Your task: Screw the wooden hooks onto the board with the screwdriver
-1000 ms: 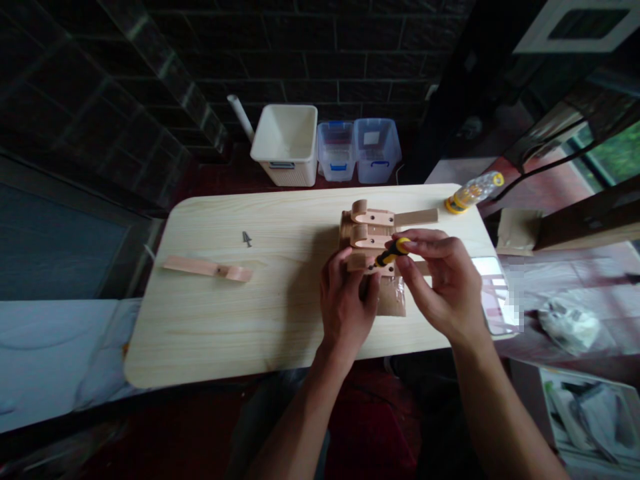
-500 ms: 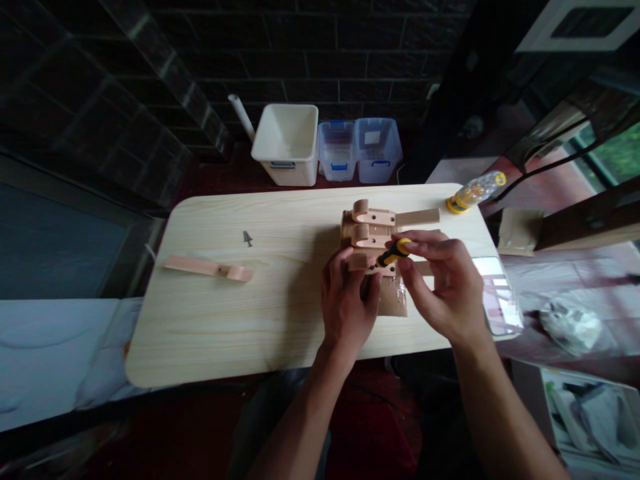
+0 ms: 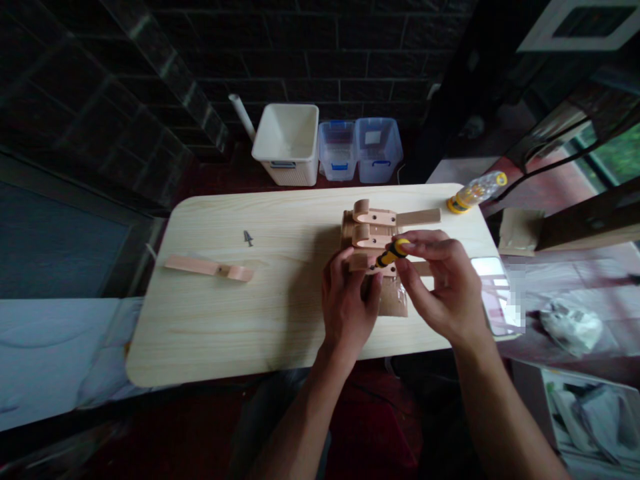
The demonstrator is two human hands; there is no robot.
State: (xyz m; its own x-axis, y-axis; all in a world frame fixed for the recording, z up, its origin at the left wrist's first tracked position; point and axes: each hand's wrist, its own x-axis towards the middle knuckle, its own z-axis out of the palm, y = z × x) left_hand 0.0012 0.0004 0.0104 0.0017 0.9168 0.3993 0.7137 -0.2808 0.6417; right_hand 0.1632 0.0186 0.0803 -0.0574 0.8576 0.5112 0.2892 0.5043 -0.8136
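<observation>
My right hand point(image 3: 443, 287) pinches the end of a short yellow and black screwdriver point(image 3: 390, 255) between thumb and fingers. Its tip points down and left, at a screw hole in the nearest wooden hook point(image 3: 359, 263). My left hand point(image 3: 350, 300) is closed around that hook's left side, fingers pressing it from the far and near sides. Two more wooden hooks, one in the middle point(image 3: 364, 236) and one at the back point(image 3: 374, 215), lie in a row behind it on a plastic-wrapped brown block point(image 3: 395, 299). My fingers partly hide the nearest hook.
On the pale wooden table point(image 3: 225, 320), a separate wooden hook strip point(image 3: 193, 265) and a few screws point(image 3: 248, 237) lie to the left. A clear bottle with yellow ends point(image 3: 475, 193) and a phone point(image 3: 495, 293) are at the right. Bins point(image 3: 293, 173) stand beyond the far edge.
The screwdriver's handle has turned slightly in my right fingers, showing more yellow near its lower end. My left hand keeps its place on the hook.
</observation>
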